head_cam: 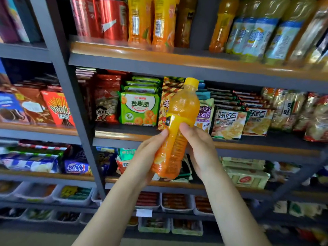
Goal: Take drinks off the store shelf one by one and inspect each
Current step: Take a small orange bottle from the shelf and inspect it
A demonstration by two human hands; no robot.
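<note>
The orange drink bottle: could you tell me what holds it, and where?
Both hands, left and right, grip the orange bottle around its labelled lower body.

Count of drinks and hands in view

One orange plastic juice bottle with a yellow cap (179, 128) is off the shelf; two bare hands; two orange-labelled bottles (152, 22) and two red cans (106, 18) on the top shelf's left end.

Orange bottle (179, 121) with yellow cap (191, 82); green snack bag (139, 108); red cans (106, 18)
</note>
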